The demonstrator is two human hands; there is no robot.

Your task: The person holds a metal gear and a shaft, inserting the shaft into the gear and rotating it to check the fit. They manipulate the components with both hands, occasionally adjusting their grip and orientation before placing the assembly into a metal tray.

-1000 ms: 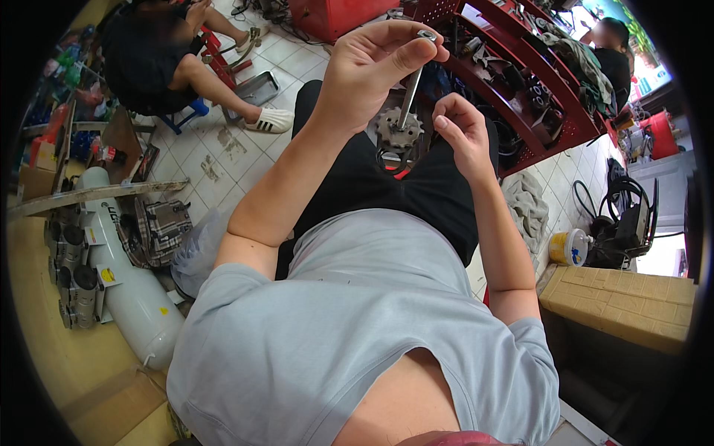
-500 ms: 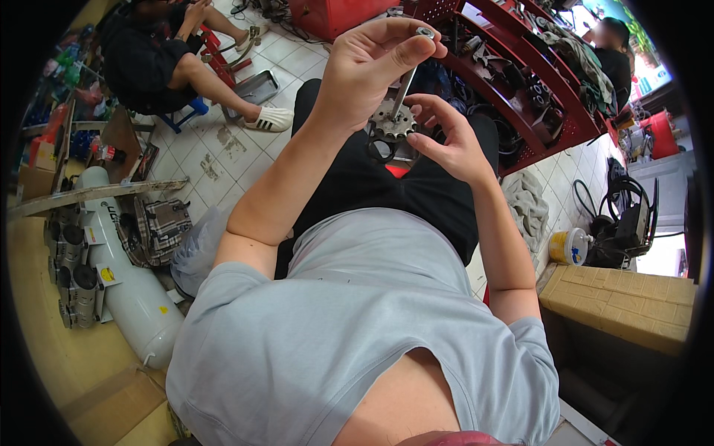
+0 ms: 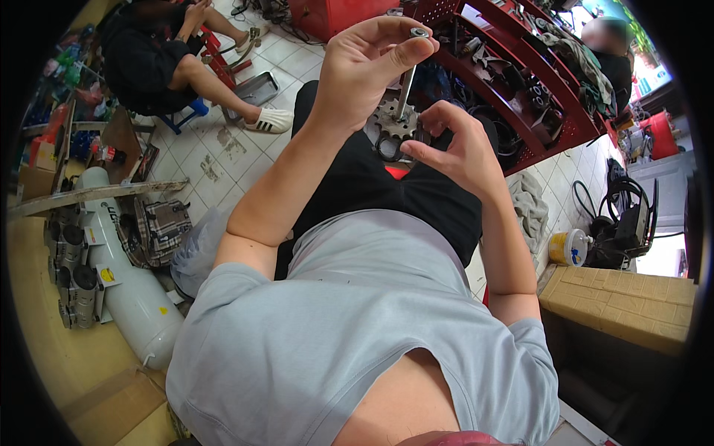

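My left hand (image 3: 358,78) is raised above my lap and pinches the top end of a slim metal rod (image 3: 406,91) between thumb and fingers. The rod slants down, and its lower end meets the middle of a toothed metal sprocket (image 3: 389,123) between my thighs. A dark ring-shaped part (image 3: 387,146) shows just below the sprocket. To the right of it, my right hand (image 3: 465,152) is open with thumb and fingers apart, holding nothing. What supports the sprocket is mostly hidden.
A red rack (image 3: 520,97) full of parts stands ahead to the right. Another person (image 3: 145,67) sits at the far left, beside a metal tray (image 3: 256,88). A white cylinder (image 3: 126,275) lies at my left; a cardboard box (image 3: 621,305) is at my right.
My right hand has drawn away from the sprocket, a little to the right and nearer me. My left hand keeps hold of the rod, whose top has shifted slightly left.
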